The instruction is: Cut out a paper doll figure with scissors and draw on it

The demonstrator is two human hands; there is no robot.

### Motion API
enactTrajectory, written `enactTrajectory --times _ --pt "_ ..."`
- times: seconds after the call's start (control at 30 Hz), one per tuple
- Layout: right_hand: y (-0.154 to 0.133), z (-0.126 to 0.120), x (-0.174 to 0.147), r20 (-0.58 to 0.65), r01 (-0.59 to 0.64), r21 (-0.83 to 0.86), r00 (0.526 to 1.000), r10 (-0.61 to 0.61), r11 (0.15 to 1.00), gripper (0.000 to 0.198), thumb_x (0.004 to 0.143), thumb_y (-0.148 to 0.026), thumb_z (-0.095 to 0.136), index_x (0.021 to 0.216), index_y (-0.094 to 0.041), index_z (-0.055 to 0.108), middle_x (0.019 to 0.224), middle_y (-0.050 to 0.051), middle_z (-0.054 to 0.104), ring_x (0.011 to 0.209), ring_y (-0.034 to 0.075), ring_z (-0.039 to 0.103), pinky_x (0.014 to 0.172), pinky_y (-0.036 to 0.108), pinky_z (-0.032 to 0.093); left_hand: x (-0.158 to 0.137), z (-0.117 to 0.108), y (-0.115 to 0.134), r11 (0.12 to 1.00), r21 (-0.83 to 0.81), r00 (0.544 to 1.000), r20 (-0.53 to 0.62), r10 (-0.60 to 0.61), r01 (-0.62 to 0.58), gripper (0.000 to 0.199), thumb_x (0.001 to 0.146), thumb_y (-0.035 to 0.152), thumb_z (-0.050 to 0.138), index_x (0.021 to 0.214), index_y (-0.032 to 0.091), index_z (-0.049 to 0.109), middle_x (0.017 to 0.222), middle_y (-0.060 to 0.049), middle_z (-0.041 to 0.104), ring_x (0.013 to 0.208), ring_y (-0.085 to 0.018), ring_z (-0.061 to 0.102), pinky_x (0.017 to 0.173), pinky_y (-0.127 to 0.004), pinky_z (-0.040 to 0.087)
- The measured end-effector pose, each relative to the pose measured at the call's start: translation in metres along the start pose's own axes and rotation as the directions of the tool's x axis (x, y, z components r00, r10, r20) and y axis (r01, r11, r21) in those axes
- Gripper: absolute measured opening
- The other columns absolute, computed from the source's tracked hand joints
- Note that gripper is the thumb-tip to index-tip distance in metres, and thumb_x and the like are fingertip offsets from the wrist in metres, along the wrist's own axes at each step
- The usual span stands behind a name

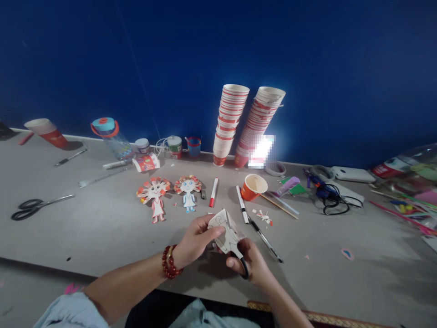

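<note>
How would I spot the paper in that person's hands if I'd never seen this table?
From the two tall stacks of paper cups, come down the grey table to the left hand. It grips the white paper, with the black-handled scissors in the right hand against it. The paper is held up and drawn in dark lines, while the two paper dolls lie flat, partly coloured.

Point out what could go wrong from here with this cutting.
The scissors in the right grip could stray across the drawn lines on the paper.
The left grip holds that paper near the scissors, so a slip might nick a finger.
The black pen lies beside the right grip and may get knocked.
</note>
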State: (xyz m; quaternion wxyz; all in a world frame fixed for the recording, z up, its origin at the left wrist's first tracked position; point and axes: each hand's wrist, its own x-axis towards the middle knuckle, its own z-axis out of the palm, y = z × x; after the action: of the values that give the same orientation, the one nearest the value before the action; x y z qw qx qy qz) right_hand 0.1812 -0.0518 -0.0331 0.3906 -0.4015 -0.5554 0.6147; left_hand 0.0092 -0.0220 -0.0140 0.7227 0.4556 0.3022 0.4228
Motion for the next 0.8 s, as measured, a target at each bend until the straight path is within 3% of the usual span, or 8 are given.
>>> enactTrajectory --times 0.23,0.5,0.6,0.7,0.8 --pt "0.001 0.001 -0.001 -0.014 0.02 0.005 1.0 -0.02 1.0 0.059 0.064 -0.069 0.072 0.087 -0.016 0.065 0.078 0.009 0.069 0.078 0.027 0.064 0.071 0.033 0.051 0.0 0.0 0.0 1.0 0.028 1.0 -0.003 -0.01 0.01 0.023 0.086 0.036 0.061 0.084 0.013 0.063 0.068 -0.001 0.059 0.057 -0.011 0.054 0.054 -0.023 0.049" --pt "0.0 0.0 0.002 -0.003 0.05 -0.036 0.999 -0.05 0.998 0.058 0.067 -0.07 0.07 0.086 -0.015 0.062 0.072 0.007 0.066 0.07 0.023 0.061 0.065 0.031 0.048 0.0 0.0 0.001 0.998 0.061 1.0 -0.025 -0.012 0.014 0.027 0.084 0.04 0.062 0.084 0.013 0.063 0.067 -0.001 0.058 0.057 -0.01 0.051 0.056 -0.022 0.046" --pt "0.004 -0.001 0.001 -0.02 0.026 -0.076 0.999 -0.027 0.997 0.058 0.068 -0.073 0.066 0.079 -0.016 0.057 0.066 0.004 0.059 0.061 0.018 0.054 0.057 0.028 0.043 0.0 -0.001 0.002 0.997 0.08 0.999 -0.042 -0.008 0.011 0.027 0.084 0.04 0.062 0.084 0.013 0.063 0.067 0.0 0.057 0.058 -0.01 0.05 0.056 -0.022 0.044" --pt "0.011 -0.004 0.001 -0.055 -0.007 -0.159 0.999 -0.002 0.987 0.059 0.066 -0.076 0.064 0.066 -0.019 0.047 0.056 -0.003 0.043 0.051 0.011 0.038 0.046 0.024 0.03 0.0 -0.002 0.001 0.994 0.111 0.998 -0.058 -0.004 0.011 0.028 0.084 0.041 0.063 0.086 0.013 0.064 0.068 0.0 0.057 0.06 -0.011 0.05 0.057 -0.022 0.043" --pt "0.016 -0.007 0.001 -0.07 -0.016 -0.231 0.998 0.0 0.973 0.058 0.067 -0.074 0.062 0.063 -0.02 0.041 0.054 -0.006 0.03 0.05 0.009 0.026 0.044 0.024 0.02 0.001 -0.004 0.0 0.99 0.142 0.998 -0.061 0.021 -0.012 0.029 0.084 0.042 0.063 0.084 0.013 0.065 0.069 -0.001 0.058 0.061 -0.011 0.049 0.06 -0.023 0.042"
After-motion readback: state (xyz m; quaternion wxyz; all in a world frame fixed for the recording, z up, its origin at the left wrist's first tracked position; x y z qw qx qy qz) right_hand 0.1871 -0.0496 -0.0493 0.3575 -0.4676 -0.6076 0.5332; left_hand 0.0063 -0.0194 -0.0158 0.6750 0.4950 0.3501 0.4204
